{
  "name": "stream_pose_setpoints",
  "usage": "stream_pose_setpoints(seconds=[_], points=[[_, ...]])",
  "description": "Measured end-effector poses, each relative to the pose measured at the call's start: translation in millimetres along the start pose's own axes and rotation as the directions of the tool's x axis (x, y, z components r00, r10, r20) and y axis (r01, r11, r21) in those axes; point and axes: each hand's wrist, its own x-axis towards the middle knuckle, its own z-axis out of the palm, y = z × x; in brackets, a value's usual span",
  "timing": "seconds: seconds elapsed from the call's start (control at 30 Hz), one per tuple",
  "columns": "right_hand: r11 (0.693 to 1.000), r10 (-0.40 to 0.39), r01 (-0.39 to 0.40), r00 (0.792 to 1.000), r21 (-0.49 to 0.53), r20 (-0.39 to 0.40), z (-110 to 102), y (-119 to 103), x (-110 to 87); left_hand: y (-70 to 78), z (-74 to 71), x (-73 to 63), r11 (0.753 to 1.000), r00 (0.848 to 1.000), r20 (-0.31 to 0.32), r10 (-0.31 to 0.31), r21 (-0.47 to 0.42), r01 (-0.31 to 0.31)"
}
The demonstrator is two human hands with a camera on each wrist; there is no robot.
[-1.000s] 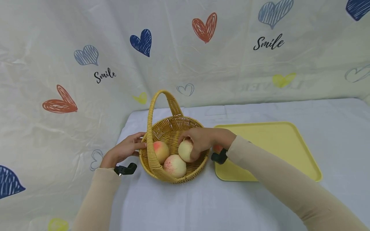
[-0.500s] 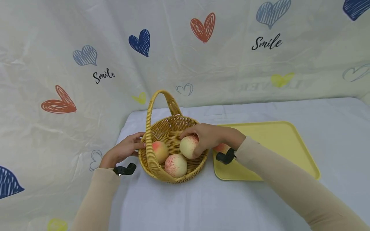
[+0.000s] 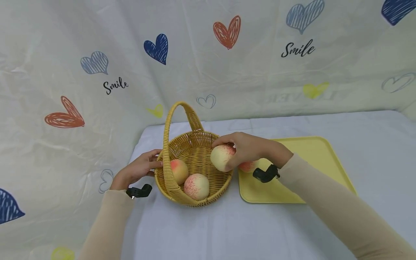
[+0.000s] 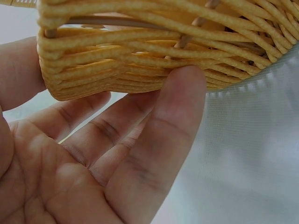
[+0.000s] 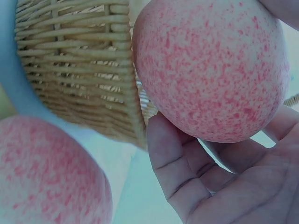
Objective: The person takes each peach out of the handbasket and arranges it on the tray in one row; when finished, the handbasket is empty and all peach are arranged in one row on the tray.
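In the head view, my right hand (image 3: 253, 147) grips a pale, red-speckled peach (image 3: 222, 157) at the right rim of the wicker basket (image 3: 194, 139). The right wrist view shows this peach (image 5: 210, 70) close up, fingers curved beneath it. Two more peaches lie inside: an orange-blushed one (image 3: 179, 171) by the handle, and a speckled one (image 3: 196, 186) at the front. My left hand (image 3: 138, 169) holds the basket's left side. In the left wrist view its fingers touch the woven wall (image 4: 117, 60), some fingertips hidden behind the basket.
A yellow tray (image 3: 312, 155) lies right of the basket, with a reddish peach (image 3: 248, 166) on its left part, partly hidden under the right wrist. The tall arched handle (image 3: 168, 130) spans the basket. A white cloth (image 3: 208, 231) covers the table; a printed curtain hangs behind.
My right hand has lifted the peach from inside the basket and moved it up and right to the rim. The left hand and basket stay almost in place.
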Motion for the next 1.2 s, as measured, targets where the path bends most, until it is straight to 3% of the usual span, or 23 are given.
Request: stream_pose_setpoints(seconds=[1.2], points=[[0.989, 0.004, 0.007, 0.997, 0.147, -0.074, -14, 23, -33.3, 1.2, 1.6, -2.3, 1.000, 1.000, -0.003, 0.021, 0.004, -0.021]])
